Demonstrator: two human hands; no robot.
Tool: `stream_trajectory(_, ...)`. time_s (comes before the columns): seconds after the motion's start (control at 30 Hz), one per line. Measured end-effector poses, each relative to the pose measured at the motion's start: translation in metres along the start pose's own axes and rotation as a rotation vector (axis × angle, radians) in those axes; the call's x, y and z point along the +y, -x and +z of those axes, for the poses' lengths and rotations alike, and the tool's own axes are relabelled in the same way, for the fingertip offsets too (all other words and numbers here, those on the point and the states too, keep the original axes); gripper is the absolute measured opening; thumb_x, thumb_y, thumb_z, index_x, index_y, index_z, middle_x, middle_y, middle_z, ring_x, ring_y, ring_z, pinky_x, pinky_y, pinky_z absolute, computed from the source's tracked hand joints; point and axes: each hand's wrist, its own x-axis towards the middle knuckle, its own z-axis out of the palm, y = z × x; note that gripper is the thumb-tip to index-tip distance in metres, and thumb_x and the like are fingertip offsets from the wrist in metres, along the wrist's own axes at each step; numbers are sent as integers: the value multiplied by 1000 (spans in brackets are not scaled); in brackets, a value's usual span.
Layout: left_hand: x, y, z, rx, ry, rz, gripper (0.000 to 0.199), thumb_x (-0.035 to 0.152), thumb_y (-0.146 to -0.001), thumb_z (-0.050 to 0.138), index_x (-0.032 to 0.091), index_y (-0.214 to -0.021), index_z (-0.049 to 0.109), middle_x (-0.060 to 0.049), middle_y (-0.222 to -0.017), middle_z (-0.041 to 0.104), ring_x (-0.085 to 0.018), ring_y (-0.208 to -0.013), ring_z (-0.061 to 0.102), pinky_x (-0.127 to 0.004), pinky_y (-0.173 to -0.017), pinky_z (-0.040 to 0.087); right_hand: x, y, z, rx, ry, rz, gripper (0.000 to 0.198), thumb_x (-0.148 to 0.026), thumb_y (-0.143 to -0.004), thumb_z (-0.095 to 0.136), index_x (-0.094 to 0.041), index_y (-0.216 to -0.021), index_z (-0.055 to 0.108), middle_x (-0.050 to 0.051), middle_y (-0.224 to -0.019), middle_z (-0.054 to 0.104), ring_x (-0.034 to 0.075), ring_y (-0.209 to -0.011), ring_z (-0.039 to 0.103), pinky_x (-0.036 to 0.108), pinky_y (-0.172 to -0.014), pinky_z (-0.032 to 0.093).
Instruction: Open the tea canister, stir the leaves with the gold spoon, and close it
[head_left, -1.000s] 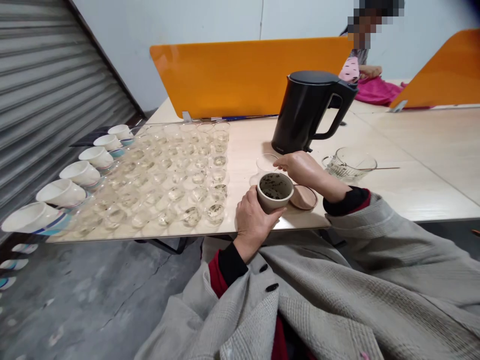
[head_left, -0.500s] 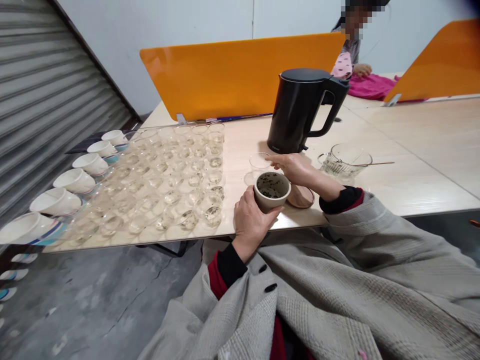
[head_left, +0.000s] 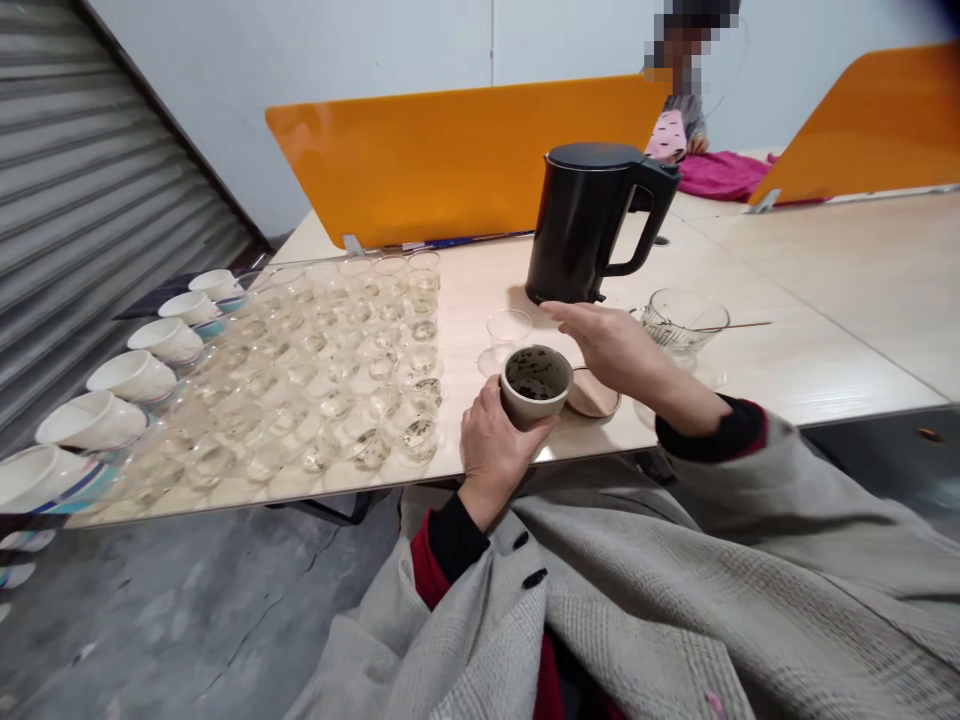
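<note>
My left hand (head_left: 495,440) is wrapped round a grey ceramic cup (head_left: 536,388) near the table's front edge. Dark bits, like tea leaves, cling to the cup's inner wall and bottom. My right hand (head_left: 611,345) hovers above and to the right of the cup, palm down, fingers stretched out, holding nothing. Below it lies a round, pinkish-brown lid or coaster (head_left: 594,393). A clear plastic cup (head_left: 508,328) stands just behind the grey cup. Farther back is a black electric kettle (head_left: 581,225), its handle to the right.
Rows of clear plastic cups (head_left: 337,405) with pale liquid and dark bits fill the table's left side. White paper cups (head_left: 131,375) line the left edge. A glass pitcher (head_left: 686,320) with a thin stick stands right. Behind the orange divider (head_left: 450,165), a person sits by pink cloth (head_left: 724,175).
My right hand has lifted and drawn away from the grey cup's rim, to the right. My left hand keeps its hold on the cup. The view has shifted slightly.
</note>
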Motion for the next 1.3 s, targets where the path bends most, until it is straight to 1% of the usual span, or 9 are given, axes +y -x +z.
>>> stream_trajectory(0.13,0,0,-2,-3,-10,-3,88,50,-72,95,18,-141,50,-20,-126,75,-40,-114,74,-53,-98,57,-8,45,-52,315,37,48,40,-29,-108,51,-19,-141,71,9,-130,78,24,-114,77,40,-105,60)
stream_trajectory(0.23,-1,1,-3,16,-3,14,86,50,-73,93,18,-141,50,-19,-125,75,-40,-113,74,-53,-97,57,16,68,-86,475,197,246,39,-29,-104,59,-17,-139,72,11,-124,80,23,-105,77,37,-97,59)
stream_trajectory(0.37,-4,2,0,45,-4,57,86,51,-75,92,19,-142,50,-19,-126,74,-39,-115,74,-53,-97,58,68,82,-106,406,424,631,45,-32,-98,72,-16,-140,72,13,-112,81,21,-91,73,31,-81,51)
stream_trajectory(0.47,-8,3,2,77,-8,83,93,52,-72,94,17,-145,49,-21,-129,73,-41,-118,73,-54,-99,58,95,84,-103,257,381,765,51,-39,-96,77,-16,-140,72,13,-103,80,22,-88,69,31,-76,44)
stream_trajectory(0.67,-10,5,3,91,-27,124,96,52,-72,94,17,-148,47,-20,-127,74,-39,-116,74,-53,-98,59,117,76,-90,127,244,800,41,-37,-97,73,-14,-131,79,13,-101,81,16,-67,61,33,-74,44)
stream_trajectory(0.83,-9,7,0,101,-49,168,99,54,-74,94,17,-151,45,-20,-129,74,-37,-116,74,-50,-98,60,132,76,-84,79,204,829,34,-41,-94,74,-20,-118,83,8,-83,79,18,-70,67,33,-69,44)
stream_trajectory(1.1,-8,10,-2,74,-65,179,100,55,-78,92,16,-155,41,-21,-131,72,-37,-117,73,-50,-98,59,125,80,-71,256,-46,795,22,-22,-91,68,-14,-104,84,13,-83,78,17,-71,71,30,-69,53)
stream_trajectory(1.23,-9,11,-2,72,-68,174,102,58,-77,92,16,-155,41,-20,-130,73,-37,-115,73,-49,-96,59,119,89,-73,424,13,641,19,-24,-91,68,-17,-101,83,11,-83,78,21,-74,75,34,-74,58)
stream_trajectory(1.3,-10,11,-3,71,-71,169,102,60,-76,92,17,-155,42,-19,-130,73,-37,-113,74,-49,-96,59,107,96,-77,469,135,598,24,-28,-97,64,-19,-110,80,13,-91,79,24,-83,78,36,-77,60)
